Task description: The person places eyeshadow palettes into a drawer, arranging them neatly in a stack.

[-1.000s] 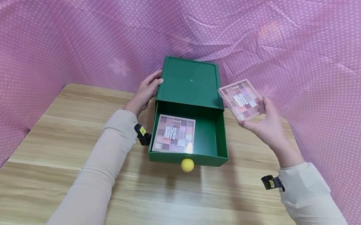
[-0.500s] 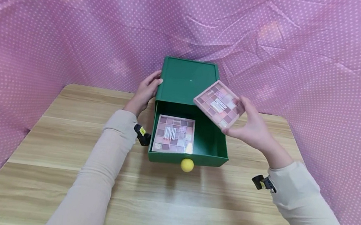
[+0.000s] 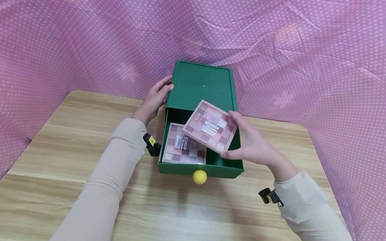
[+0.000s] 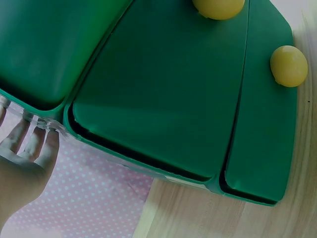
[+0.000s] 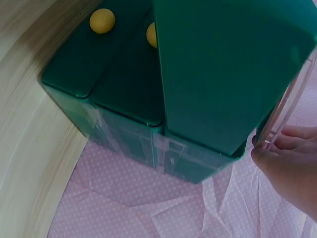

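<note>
A green drawer cabinet (image 3: 204, 85) stands towards the back of the table with its top drawer (image 3: 172, 169) pulled out. Inside, at the left, lies an eyeshadow palette (image 3: 181, 151) with a clear lid and the word BACK on it. My right hand (image 3: 253, 144) pinches a second, similar palette (image 3: 210, 126) by its right edge, thumb near and fingers far. Tilted, it hangs over the drawer and partly covers the first palette. In the right wrist view only the held palette's edge (image 5: 287, 109) shows. My left hand (image 3: 154, 99) rests against the cabinet's left side, its fingers (image 4: 35, 144) fairly straight.
A yellow ball knob (image 3: 199, 177) sticks out from the pulled-out drawer's front. Below are two closed drawers (image 4: 163, 94) with yellow knobs. Pink dotted cloth (image 3: 205, 21) surrounds the wooden table (image 3: 64, 169) behind and at both sides.
My right hand has carried the held palette leftwards and down, from right of the cabinet to over the pulled-out drawer, turning it somewhat. My left hand and the cabinet look the same.
</note>
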The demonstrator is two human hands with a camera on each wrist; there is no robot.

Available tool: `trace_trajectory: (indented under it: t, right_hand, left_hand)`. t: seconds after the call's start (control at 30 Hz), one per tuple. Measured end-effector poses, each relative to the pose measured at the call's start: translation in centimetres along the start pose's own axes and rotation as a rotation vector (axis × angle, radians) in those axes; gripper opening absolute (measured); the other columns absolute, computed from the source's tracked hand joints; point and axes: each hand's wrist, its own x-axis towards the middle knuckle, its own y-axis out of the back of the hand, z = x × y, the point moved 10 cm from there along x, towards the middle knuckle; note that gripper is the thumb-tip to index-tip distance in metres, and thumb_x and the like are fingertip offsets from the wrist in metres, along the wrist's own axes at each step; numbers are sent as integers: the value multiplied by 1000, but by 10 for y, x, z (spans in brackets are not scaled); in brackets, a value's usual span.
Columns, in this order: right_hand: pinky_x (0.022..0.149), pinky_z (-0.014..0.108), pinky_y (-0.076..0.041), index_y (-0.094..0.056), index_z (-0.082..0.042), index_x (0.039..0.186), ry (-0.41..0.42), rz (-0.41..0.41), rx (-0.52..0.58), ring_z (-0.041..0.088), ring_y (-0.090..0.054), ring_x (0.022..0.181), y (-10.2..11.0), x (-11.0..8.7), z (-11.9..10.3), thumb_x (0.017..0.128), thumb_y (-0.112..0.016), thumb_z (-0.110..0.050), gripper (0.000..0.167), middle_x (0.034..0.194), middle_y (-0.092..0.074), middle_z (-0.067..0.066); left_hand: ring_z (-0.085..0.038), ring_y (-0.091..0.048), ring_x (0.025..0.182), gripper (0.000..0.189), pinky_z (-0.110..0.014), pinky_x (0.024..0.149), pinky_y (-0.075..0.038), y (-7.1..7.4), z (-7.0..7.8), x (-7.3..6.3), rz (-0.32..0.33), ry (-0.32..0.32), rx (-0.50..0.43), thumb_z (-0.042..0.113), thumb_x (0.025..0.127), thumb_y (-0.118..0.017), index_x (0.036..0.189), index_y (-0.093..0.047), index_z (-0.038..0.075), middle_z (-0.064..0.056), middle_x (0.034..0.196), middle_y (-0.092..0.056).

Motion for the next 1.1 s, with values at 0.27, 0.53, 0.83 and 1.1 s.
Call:
trace_trajectory:
  t: [0.27,0.53,0.83,1.1]
  right_hand:
    - [98,43,-19,-17,-6,137,26,-80,-37,20,-21,122,-17,2,-6,60,-77,-24,99,137,-24,8]
    - [97,42,-21,-18,-6,136,57,-134,-49,20,-24,120,-26,2,-10,59,-77,-19,99,138,-20,9]
    - [96,40,-25,-20,-7,136,35,-232,-25,17,-27,118,-37,9,-8,61,-76,-18,94,134,-27,5]
    - [91,35,-32,-28,-2,130,124,-273,-62,17,-35,106,-50,17,-16,60,-74,-12,84,125,-36,6]
  left_hand:
    - [-19,-46,104,43,-32,84,-40,0,0,-2,1,-4,-20,23,88,-48,131,-39,22,1,129,-37]
    - [-18,-46,104,42,-30,83,-40,-1,1,-6,15,-1,-14,23,89,-48,130,-40,22,1,129,-38]
    - [-18,-46,103,41,-31,84,-40,0,1,-6,20,-8,-13,24,88,-48,129,-41,23,1,128,-39]
    - [-17,-46,104,41,-30,84,-40,-1,1,-8,22,7,-6,25,89,-48,129,-41,24,2,129,-37]
